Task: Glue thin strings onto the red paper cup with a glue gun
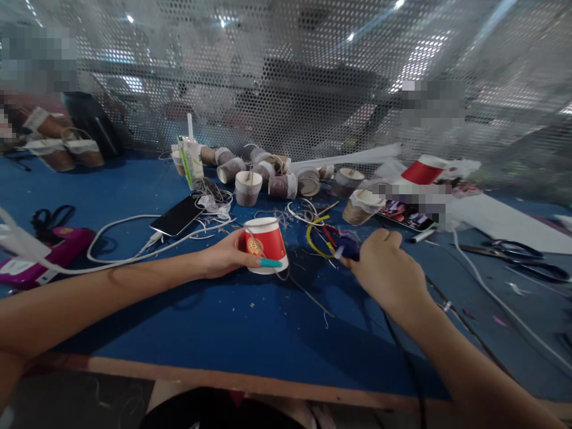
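My left hand [227, 256] is closed around a red and white paper cup [273, 241] with a gold emblem, held upright over the blue table. Its thumb, with a long turquoise nail, presses on the front. A thin grey strand of twine [308, 293] trails from the cup onto the table. To the right, my right hand [388, 268] is wrapped round a dark blue glue gun [348, 245], partly hidden by the fingers, with a black cord [402, 348] running down. Yellow wire-like loops [313, 238] lie just beyond it.
Several twine-wrapped cups [248, 187] stand and lie along the back, before a perforated metal screen [250, 77]. A black phone [176, 215] with a white cable lies left, near a magenta device [58, 253]. Scissors [527, 256] and another phone [406, 214] are right.
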`<state>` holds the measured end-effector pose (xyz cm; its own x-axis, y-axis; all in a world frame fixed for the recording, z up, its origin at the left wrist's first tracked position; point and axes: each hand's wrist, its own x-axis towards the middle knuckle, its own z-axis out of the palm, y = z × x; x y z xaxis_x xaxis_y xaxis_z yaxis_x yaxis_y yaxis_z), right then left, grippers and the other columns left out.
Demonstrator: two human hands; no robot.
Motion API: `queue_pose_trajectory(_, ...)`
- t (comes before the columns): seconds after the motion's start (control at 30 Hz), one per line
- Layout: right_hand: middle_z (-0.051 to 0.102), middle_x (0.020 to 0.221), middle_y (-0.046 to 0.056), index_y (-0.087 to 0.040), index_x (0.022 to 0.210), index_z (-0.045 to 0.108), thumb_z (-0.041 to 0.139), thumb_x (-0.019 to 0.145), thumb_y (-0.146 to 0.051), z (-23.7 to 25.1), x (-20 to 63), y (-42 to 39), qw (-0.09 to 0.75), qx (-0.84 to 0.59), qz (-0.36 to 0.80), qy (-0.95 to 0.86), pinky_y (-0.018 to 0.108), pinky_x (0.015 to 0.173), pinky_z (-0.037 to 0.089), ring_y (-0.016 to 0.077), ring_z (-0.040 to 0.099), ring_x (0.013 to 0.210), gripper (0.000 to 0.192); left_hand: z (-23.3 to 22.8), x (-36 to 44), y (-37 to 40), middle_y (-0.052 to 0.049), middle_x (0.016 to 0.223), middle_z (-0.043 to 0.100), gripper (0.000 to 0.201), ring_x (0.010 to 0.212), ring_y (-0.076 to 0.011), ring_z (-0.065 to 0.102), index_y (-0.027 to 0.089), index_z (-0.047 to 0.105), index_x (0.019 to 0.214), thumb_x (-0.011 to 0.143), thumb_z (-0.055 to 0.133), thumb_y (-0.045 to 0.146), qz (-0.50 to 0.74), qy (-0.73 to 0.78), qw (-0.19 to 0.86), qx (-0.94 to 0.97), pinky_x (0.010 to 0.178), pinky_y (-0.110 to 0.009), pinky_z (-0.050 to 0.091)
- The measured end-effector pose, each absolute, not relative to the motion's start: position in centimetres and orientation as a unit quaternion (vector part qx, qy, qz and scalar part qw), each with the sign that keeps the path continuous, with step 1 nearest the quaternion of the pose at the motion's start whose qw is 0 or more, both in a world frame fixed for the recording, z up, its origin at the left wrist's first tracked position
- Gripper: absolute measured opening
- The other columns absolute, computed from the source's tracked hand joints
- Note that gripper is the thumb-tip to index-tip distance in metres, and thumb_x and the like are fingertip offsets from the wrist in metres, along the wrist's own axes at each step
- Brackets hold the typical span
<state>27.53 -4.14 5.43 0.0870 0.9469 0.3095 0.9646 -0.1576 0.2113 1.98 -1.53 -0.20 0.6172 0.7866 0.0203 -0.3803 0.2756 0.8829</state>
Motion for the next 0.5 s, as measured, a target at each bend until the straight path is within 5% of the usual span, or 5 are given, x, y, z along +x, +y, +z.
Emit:
queue_pose_trajectory(0.2, 0.055, 0.105, 0.034, -0.001, 0.103, 0.051, 0.075, 0.074, -0.043, 4.7, 28.0, -4.5, 0.087, -0.612, -0.266, -0.739, 0.053, 0.078, 0.049, 0.0479, 0.056, 0.1, 0.056, 0.1, 2.1, -1.6, -0.011, 0.099, 0.075, 0.053, 0.09, -0.0209, 0.071, 0.011, 0.068, 0.102, 0.054, 0.09, 0.017, 0.377, 0.23, 0.773, 0.456, 0.093, -0.037, 0.051)
queue_pose_trajectory(0.37, 0.058, 0.079, 0.008, -0.022, 0.087, 0.047, 0.052, 0.089, -0.025, 7.0, 26.5, -8.3, 0.306, -0.467, -0.231, -0.797, 0.037, 0.066, 0.051, 0.0245, 0.061, 0.073, 0.007, -0.4, 2.1, -1.5, -0.012, 0.105, 0.074, 0.056, 0.097, -0.0235, 0.071, 0.012, 0.066, 0.108, 0.057, 0.089, 0.016, 0.387, 0.227, 0.777, 0.441, 0.097, -0.039, 0.049)
queue_pose_trajectory(0.5, 0.054, 0.057, -0.001, -0.026, 0.071, 0.047, 0.056, 0.085, -0.015, 6.4, 25.7, -13.6, 0.361, -0.363, -0.069, -0.856, 0.033, 0.048, 0.043, 0.0156, 0.05, 0.047, 0.02, -0.5, 2.1, -1.5, -0.012, 0.103, 0.074, 0.056, 0.094, -0.0227, 0.071, 0.012, 0.067, 0.105, 0.055, 0.09, 0.016, 0.388, 0.225, 0.782, 0.433, 0.096, -0.039, 0.05)
